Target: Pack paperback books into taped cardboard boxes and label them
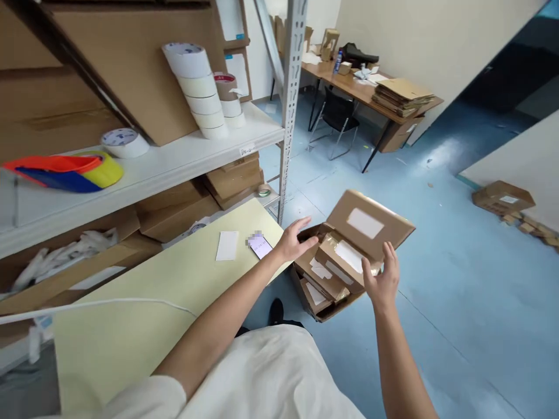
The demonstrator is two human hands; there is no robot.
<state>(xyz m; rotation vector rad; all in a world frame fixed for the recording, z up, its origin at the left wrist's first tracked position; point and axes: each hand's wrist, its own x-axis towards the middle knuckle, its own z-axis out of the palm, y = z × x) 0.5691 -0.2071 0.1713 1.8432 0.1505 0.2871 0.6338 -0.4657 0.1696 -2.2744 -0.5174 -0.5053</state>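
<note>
My left hand point(293, 240) is open, fingers apart, over the left edge of a large cardboard box point(324, 314) on the floor. My right hand point(381, 276) is open too, thumb and fingers spread, by the box's right side. Both hands look to hold nothing. Several smaller cardboard boxes with white labels fill the large one. Between my hands, a taped carton point(338, 265) lies on top of them. Behind it a flat brown carton with a white label point(365, 223) stands tilted up; whether it rests on the others I cannot tell.
Beside me a pale yellow table point(144, 326) holds a phone point(261, 247) and a white card point(227, 245). A metal shelf point(209, 148) with tape rolls point(198, 90) rises on the left. Farther off are a black chair point(336, 113), a wooden desk point(349, 87) and a floor carton point(503, 196).
</note>
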